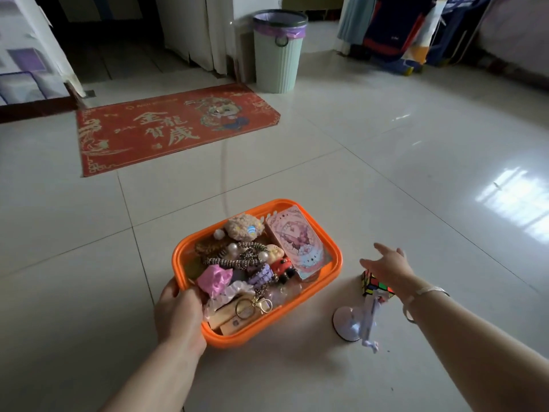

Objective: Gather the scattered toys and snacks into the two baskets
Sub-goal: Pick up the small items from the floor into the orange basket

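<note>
An orange basket [332,273] sits on the tiled floor, filled with several small toys: a fuzzy plush [243,227], a pink card box [297,242], a red-and-black figure [282,267] and a keyring [252,306]. My left hand [178,315] grips the basket's near-left corner. To its right a puzzle cube [371,285] lies on the floor. My right hand [386,264] hovers just over the cube with fingers spread, holding nothing. A white round-based stand with a pale lilac piece [350,324] stands in front of the cube.
A red doormat [166,129] lies on the floor beyond the basket. A pale green bin [279,55] with a purple liner stands at the back. Hanging clothes and bags [416,31] fill the far right. Only one basket is in view.
</note>
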{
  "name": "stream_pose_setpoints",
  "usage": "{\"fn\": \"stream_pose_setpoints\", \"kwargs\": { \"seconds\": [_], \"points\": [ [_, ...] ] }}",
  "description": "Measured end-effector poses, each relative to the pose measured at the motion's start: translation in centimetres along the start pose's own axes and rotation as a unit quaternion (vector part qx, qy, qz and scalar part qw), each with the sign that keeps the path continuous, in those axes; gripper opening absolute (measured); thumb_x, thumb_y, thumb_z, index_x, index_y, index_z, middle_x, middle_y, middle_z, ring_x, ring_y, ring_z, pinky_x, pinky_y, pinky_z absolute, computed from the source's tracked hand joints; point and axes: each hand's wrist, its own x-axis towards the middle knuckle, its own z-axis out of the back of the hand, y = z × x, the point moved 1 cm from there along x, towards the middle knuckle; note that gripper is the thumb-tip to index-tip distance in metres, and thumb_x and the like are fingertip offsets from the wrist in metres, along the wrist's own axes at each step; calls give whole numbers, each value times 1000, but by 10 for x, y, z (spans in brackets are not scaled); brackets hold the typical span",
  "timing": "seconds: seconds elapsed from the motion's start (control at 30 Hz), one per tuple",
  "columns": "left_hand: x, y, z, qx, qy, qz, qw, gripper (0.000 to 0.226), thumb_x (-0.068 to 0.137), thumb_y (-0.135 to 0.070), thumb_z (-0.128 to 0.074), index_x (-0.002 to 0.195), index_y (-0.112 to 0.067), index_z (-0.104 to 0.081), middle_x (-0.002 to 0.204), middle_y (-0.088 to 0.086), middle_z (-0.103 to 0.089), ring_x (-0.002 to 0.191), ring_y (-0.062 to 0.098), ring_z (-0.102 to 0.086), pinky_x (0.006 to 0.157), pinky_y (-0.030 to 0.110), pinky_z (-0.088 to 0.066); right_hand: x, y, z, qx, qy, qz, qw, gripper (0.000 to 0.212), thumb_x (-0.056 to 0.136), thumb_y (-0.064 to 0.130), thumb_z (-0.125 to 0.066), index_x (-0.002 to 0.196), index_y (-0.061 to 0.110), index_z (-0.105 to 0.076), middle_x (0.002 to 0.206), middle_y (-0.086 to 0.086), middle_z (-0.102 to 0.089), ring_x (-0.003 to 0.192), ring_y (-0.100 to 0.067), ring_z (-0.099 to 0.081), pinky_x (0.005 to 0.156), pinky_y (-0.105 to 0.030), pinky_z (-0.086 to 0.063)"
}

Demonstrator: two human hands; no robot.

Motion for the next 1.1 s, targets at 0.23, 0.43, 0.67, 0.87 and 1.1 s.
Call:
{"fn": "stream_pose_setpoints", "kwargs": {
  "seconds": [0.23, 0.43, 0.67, 0.87, 1.1],
  "points": [
    [3, 8, -10, 35, 6, -3, 999, 11, 90, -12, -65, 86, -20, -73, 87, 12, -74, 79, 38, -71, 70, 42, -58, 20, 5, -7, -208, 72, -1, 976, 56, 87, 39, -63, 132, 9, -48, 133, -7, -53, 126, -27, -49, 103, -33, -41],
    [3, 8, -14, 31, 5, -1, 1000, 12, 91, -12, -64, 84, -19, -71, 86, 13, -73, 82, 41, -70, 75, 48, -58, 25, -1, -20, -197, 64, -13, 978, 10, 80, 20, -59, 87, 13, -58, 105, -11, -64, 99, -28, -60, 67, -29, -49],
    [6, 12, -12, 20, -4, 5, 1000, 12, 90, -11, -64, 86, -18, -72, 89, 15, -73, 82, 41, -69, 66, 37, -55, 13, 7, -3, -78, -54, 3, 995, 46, 83, 9, -55, 126, 22, -56, 124, -14, -44, 89, -30, -57, 79, -34, -49],
    [0, 7, -3, -9, 5, 10, 1000, 16, 85, -5, -66, 88, -19, -73, 89, 13, -73, 80, 38, -70, 67, 38, -57, -28, 65, 32, 108, -221, 158, 956, 59, 81, 22, -66, 135, 22, -44, 137, -5, -40, 109, -29, -54, 87, -38, -48],
    [-6, 1, 13, -18, 19, 5, 1000, 26, 66, -20, -63, 85, -27, -78, 86, 8, -77, 86, 35, -72, 83, 53, -60, -138, 155, 17, 133, -105, 417, 893, 52, 75, 23, -74, 123, 22, -54, 131, 8, -47, 103, -9, -53, 79, -14, -46]
  ]
}}
